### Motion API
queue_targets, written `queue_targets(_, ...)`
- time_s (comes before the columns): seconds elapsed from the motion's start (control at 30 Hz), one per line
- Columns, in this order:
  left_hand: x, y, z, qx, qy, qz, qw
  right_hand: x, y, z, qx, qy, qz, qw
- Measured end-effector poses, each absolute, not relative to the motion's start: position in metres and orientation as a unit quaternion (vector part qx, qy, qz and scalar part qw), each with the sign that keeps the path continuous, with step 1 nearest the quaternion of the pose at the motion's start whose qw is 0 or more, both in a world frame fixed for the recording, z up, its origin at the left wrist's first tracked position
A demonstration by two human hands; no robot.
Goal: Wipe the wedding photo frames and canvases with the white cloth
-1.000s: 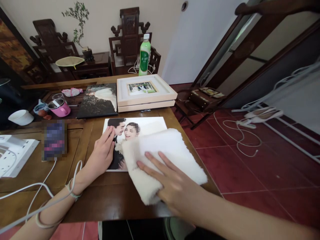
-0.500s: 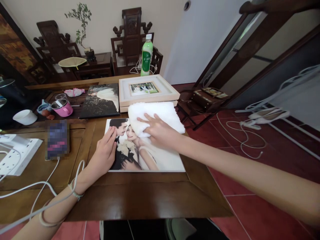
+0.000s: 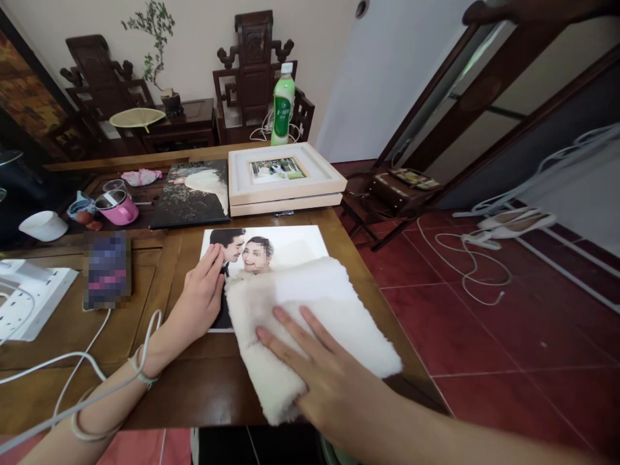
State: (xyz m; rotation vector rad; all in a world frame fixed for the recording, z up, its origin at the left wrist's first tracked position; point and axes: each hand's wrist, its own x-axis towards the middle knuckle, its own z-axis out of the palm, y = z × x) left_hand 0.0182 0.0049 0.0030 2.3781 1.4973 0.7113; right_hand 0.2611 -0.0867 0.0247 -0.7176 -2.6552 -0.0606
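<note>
A photo print panel (image 3: 290, 242) of a couple lies flat on the wooden table. My left hand (image 3: 203, 290) rests flat on its left edge, fingers stretched out and touching its surface. A fluffy white cloth (image 3: 343, 303) covers the lower right of the panel and reaches past its front edge, towards the table's front edge. My right hand (image 3: 320, 368) holds the cloth from above, several fingers spread across it. Its thumb is hidden near the cloth's folded near edge.
Behind the panel are stacked wooden photo frames (image 3: 285, 190), a dark photo panel (image 3: 194, 194) and a green bottle (image 3: 283, 106). To the left are a pink mug (image 3: 119, 208), a white cup (image 3: 43, 226), a phone-like object (image 3: 106, 271) and a power strip (image 3: 41, 303). A white cable crosses my left wrist.
My right hand has drawn the white cloth from the panel's far right corner towards me, over its lower part. The panel's far edge is now uncovered. My left hand has stayed in place.
</note>
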Motion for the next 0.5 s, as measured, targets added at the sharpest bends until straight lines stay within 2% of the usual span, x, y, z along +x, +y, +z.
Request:
queue_targets(0.13, 0.018, 0.005, 0.002, 0.815, 0.512, 0.239, 0.127, 0.261, -0.057, 0.027, -0.261, -0.951, -0.018, 0.165)
queue_targets(0.33, 0.017, 0.005, -0.001, 0.816, 0.508, 0.25, 0.114, 0.249, 0.012, 0.038, -0.334, -0.941, 0.033, 0.044)
queue_targets(0.5, 0.016, 0.005, -0.001, 0.821, 0.5, 0.252, 0.108, 0.246, 0.053, 0.041, -0.348, -0.936, 0.013, 0.042)
